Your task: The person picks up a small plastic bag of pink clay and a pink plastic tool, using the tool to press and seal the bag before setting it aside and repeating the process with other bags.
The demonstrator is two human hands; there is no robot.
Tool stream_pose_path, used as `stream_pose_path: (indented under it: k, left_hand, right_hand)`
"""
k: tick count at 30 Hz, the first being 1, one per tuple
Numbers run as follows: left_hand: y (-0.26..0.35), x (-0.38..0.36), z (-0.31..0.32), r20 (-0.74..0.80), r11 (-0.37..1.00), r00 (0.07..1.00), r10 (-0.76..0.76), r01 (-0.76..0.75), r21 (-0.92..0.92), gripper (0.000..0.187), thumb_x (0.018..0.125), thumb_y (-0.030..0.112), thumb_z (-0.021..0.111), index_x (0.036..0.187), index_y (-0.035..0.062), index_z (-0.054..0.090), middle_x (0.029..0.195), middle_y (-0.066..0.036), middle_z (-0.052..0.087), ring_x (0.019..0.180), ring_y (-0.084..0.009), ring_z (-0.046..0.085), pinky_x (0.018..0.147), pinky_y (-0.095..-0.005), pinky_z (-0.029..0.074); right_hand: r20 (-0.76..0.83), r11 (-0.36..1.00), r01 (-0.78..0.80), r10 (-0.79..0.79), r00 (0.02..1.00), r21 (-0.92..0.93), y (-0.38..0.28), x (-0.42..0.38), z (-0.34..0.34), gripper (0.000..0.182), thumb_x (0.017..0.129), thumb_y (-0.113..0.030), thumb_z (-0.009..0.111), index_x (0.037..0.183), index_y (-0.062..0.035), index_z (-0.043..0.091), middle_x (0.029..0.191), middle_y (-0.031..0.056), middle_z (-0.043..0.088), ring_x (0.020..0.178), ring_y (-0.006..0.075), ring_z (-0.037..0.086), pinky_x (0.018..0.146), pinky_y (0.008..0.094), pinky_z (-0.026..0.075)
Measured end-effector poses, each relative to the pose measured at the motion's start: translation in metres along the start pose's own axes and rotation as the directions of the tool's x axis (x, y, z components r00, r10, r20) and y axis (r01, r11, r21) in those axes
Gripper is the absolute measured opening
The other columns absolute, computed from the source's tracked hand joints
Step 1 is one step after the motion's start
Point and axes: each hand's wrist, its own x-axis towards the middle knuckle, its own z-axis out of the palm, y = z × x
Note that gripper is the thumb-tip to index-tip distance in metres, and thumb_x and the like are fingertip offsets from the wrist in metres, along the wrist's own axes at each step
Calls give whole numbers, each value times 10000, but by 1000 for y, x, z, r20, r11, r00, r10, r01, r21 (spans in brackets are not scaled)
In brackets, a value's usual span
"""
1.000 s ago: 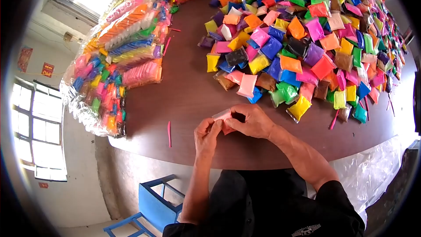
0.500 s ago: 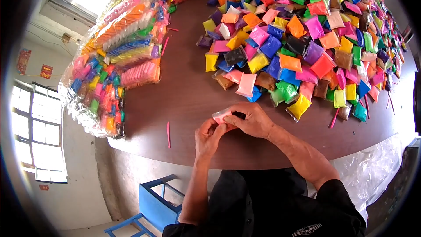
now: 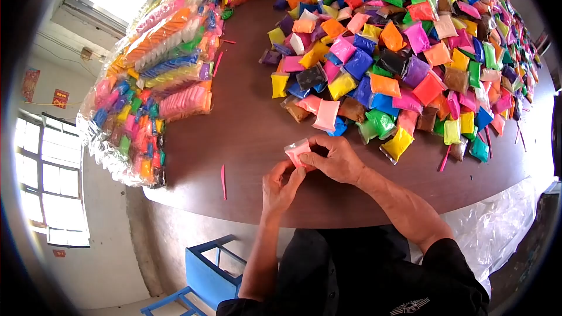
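A small clear packet with light pink filling [image 3: 297,151] is held between my two hands above the front of the brown table. My right hand [image 3: 335,160] pinches its right side between thumb and fingers. From the lower left, my left hand [image 3: 282,184] grips its bottom edge, thumb against the packet. Beyond my hands lies a big heap of similar coloured packets [image 3: 383,85]. Nearest to them are a pale pink packet [image 3: 326,115] and a yellow packet [image 3: 397,144].
Stacked rows of packets in clear plastic [image 3: 170,76] stand along the table's left side. A pink plastic stick [image 3: 223,182] lies on the brown table [image 3: 252,134]. A blue stool [image 3: 212,269] stands below at the left, and clear plastic sheeting [image 3: 497,228] hangs at the right.
The pink packet now stands more upright, with more of its clear top showing above my fingers. My left hand has shifted slightly down; the right still pinches.
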Motion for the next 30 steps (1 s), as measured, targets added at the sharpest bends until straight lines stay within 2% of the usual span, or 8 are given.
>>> stream_pose_path:
  k: [3,5,8,15,18,20,26,30]
  left_hand:
    - [-7,4,3,-40,1000,999,-16,16,0,213,993,153,757,1096,-34,754,869,-5,739,778,-66,631,689,-237,500]
    - [-12,6,4,-75,997,997,-33,28,-67,208,994,143,750,1094,-39,753,871,-11,742,774,-65,631,688,-243,507]
    - [-8,9,2,-96,999,995,-23,19,-49,207,1005,201,736,1017,-5,751,776,33,636,729,-43,536,638,-225,406]
    - [2,6,5,-11,993,1000,-29,28,-114,199,992,181,744,1036,-13,759,791,21,665,741,-43,554,640,-228,419]
    - [0,7,7,-40,1000,999,18,-17,10,201,991,181,744,1024,-18,754,794,10,682,730,-46,562,628,-235,425]
    - [-3,9,6,-57,997,998,33,-29,74,204,991,182,743,1019,-20,752,795,7,689,721,-47,565,621,-238,428]
    - [-7,13,2,-92,987,995,-29,43,154,180,994,151,729,976,-27,751,746,-24,703,705,-62,592,633,-264,483]
    - [1,12,6,-103,996,994,-36,27,-81,203,1010,180,716,981,-19,743,698,6,636,667,-44,528,593,-246,418]
  right_hand:
    - [30,998,-9,11,999,-61,-3,1,-1,279,971,-188,787,1171,-5,720,1002,81,750,917,135,689,829,320,571]
    - [3,977,124,-125,992,-175,-13,1,-1,289,938,-203,785,1142,-15,706,1008,146,750,930,264,731,839,378,571]
    - [20,984,111,-110,994,-139,-8,2,1,309,934,-202,785,1164,-16,698,1018,155,751,951,282,739,852,390,575]
    - [-15,998,-35,36,999,57,0,1,2,307,942,-184,773,1186,-11,702,1038,145,761,969,246,740,866,371,575]
    - [-11,999,-40,40,999,8,-3,3,0,292,972,-148,775,1209,3,699,1023,52,746,913,118,693,822,305,571]
    - [-3,999,32,-32,999,-27,-7,3,-1,312,950,-187,769,1196,-9,693,1021,146,764,937,241,745,850,361,579]
    - [-22,990,47,-50,999,-131,-9,2,3,191,969,-134,736,1097,-7,676,975,172,741,871,268,740,773,381,569]
    - [-30,999,34,-34,999,-6,-4,2,3,154,967,-107,731,1070,-9,671,947,172,730,846,288,732,737,392,556]
